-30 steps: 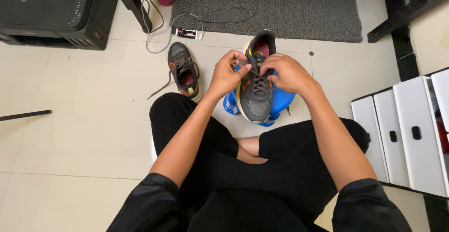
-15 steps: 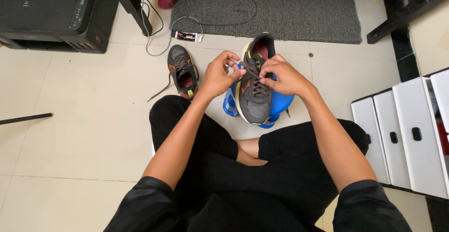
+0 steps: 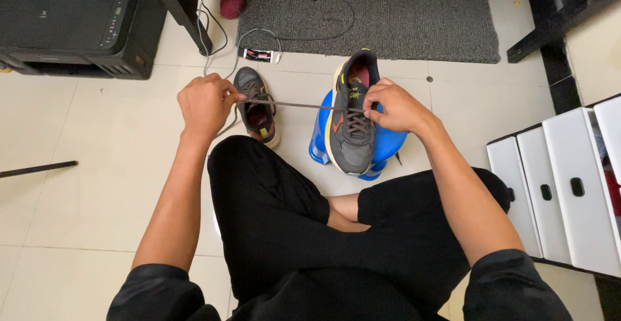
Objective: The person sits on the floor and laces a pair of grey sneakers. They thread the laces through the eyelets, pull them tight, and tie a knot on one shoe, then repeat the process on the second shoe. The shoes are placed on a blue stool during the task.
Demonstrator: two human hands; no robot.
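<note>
- Shoe [image 3: 352,123] sits on a blue stool [image 3: 390,141] in front of the seated person's crossed legs, toe towards the person, heel towards the mat [image 3: 369,10].
- Its upper is dark grey with an orange patch on the side and a pale sole rim; the opening shows a pinkish lining.
- Lace [image 3: 294,105] runs taut from the shoe's upper eyelets out to the left, roughly level, crossing above the second shoe [image 3: 255,104].
- Left hand [image 3: 206,105] is closed in a fist on the free end of the lace, pulled well away from the shoe.
- Right hand [image 3: 396,106] rests on the shoe's right side by the tongue, fingers curled against the collar and lacing, steadying it; whether it pinches a lace end I cannot tell.
- Second shoe lies on the tile floor [image 3: 97,166] just left of the stool, its own lace loose and trailing towards the left.
- Printer [image 3: 77,20] stands at the far left, with cables [image 3: 220,30] beside it.
- White drawer unit [image 3: 569,185] stands at the right.
- Thin dark rod [image 3: 35,168] lies on the floor at the left edge.
</note>
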